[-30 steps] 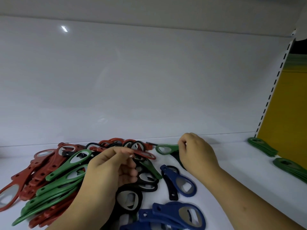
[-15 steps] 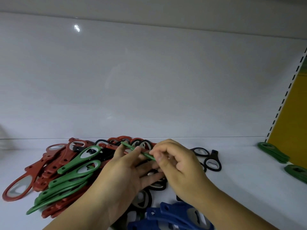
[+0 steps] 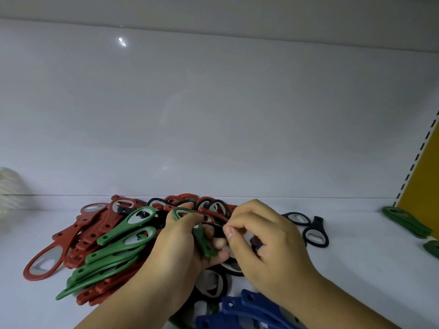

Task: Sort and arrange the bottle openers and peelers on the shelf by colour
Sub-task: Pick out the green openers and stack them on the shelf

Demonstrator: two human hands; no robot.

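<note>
**— Which step are you on?**

I'm pulling greens out of the mixed pile. My left hand is curled shut around one green opener: its ring sticks up past my fingers toward the back of the pile, and its handle runs down across my palm.

**— And the other hand?**

My right hand hovers just right of the pile with the fingers bent in and thumb and forefinger nearly meeting. Whether they pinch anything, I cannot tell; something dark blue shows under the knuckles.

**— What does the next move call for?**

I judge the green one should go to the green stack, well to the right of the pile at the shelf's far end. That means lifting it clear without dragging the red openers or the black ones along. Several greens remain on the pile's left side, so the sort looks far from done.
</note>
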